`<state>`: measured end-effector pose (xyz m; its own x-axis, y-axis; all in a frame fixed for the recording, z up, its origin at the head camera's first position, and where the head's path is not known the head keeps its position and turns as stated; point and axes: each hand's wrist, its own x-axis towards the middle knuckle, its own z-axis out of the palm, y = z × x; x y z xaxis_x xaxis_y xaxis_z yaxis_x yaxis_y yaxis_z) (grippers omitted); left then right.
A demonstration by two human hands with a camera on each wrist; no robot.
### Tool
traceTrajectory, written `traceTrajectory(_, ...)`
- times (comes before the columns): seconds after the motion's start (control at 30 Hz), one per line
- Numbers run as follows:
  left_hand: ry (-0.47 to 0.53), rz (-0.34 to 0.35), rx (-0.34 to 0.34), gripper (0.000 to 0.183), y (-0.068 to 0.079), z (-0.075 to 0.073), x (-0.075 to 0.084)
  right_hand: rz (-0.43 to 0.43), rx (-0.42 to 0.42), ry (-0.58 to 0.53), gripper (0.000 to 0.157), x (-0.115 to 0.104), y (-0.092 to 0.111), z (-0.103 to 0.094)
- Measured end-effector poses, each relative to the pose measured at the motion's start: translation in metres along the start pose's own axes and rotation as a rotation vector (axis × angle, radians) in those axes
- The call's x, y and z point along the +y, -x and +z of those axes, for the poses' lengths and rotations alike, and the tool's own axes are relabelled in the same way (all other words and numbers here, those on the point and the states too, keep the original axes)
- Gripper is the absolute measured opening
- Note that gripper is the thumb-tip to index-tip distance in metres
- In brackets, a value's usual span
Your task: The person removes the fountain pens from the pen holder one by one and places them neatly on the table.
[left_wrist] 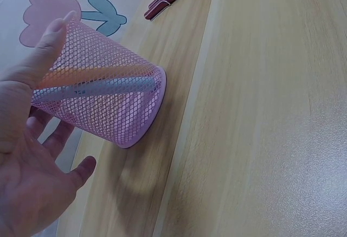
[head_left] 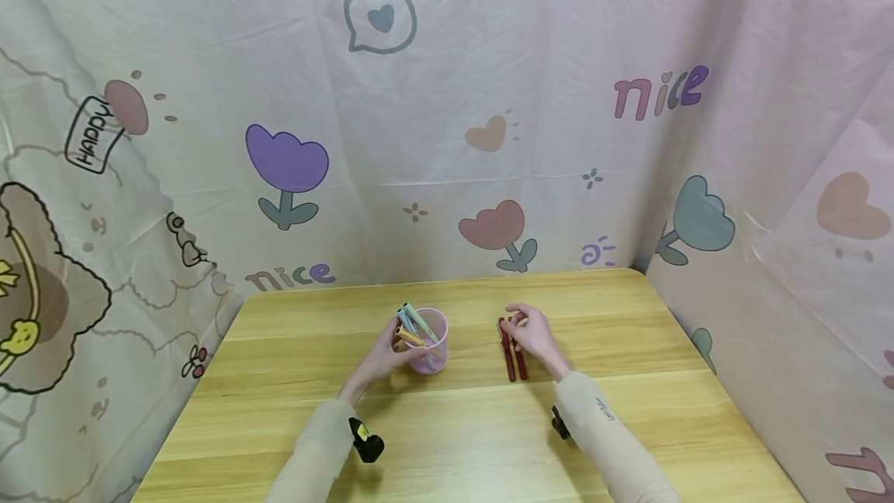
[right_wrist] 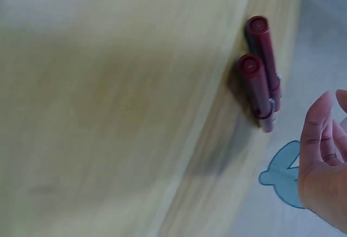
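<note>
My left hand grips a pink mesh pen cup on the wooden table. In the left wrist view the thumb lies along the rim of the cup, with some fingers behind the mesh. Several markers lean inside it, among them a green marker and an orange marker. To the right, two dark red pens lie side by side with their clips showing. My right hand hovers over their far ends, fingers loosely bent and holding nothing. The right wrist view shows its fingers apart from the pens.
The light wooden table ends at the back against a printed cloth, with more cloth hanging at both sides. Each sleeve has a small black wrist camera at the cuff.
</note>
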<state>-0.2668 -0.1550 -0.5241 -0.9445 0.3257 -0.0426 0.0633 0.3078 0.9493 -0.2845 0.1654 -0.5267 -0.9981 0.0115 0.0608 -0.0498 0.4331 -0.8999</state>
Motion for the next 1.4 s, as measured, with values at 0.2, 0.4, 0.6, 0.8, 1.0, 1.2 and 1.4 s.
traceTrajectory(0.2, -0.011, 0.017, -0.007, 0.095, 0.000, -0.001, 0.000, -0.040, -0.011, -0.054, 0.032, -0.010, 0.000, 0.005)
traceTrajectory(0.4, 0.003, 0.019, -0.005, 0.094, -0.001, 0.000, 0.000, -0.073, -0.043, -0.067, 0.033, -0.021, 0.004, 0.011)
traceTrajectory(0.6, 0.023, 0.013, -0.005, 0.095, -0.002, 0.001, 0.000, -0.140, -0.085, -0.050, 0.029, -0.031, 0.006, 0.016)
traceTrajectory(0.8, 0.010, 0.017, -0.007, 0.095, -0.001, 0.000, 0.000, -0.239, -0.155, -0.048, 0.029, -0.039, 0.005, 0.022)
traceTrajectory(1.0, 0.023, 0.010, -0.006, 0.095, -0.001, 0.000, -0.001, -0.300, -0.219, -0.041, 0.031, -0.051, 0.004, 0.032)
traceTrajectory(1.2, 0.029, 0.009, -0.005, 0.096, -0.001, 0.000, -0.001, -0.350, -0.279, -0.038, 0.030, -0.061, 0.001, 0.043)
traceTrajectory(1.4, 0.031, -0.006, -0.002, 0.097, -0.001, 0.001, 0.001, -0.387, -0.300, 0.007, 0.031, -0.069, -0.005, 0.053)
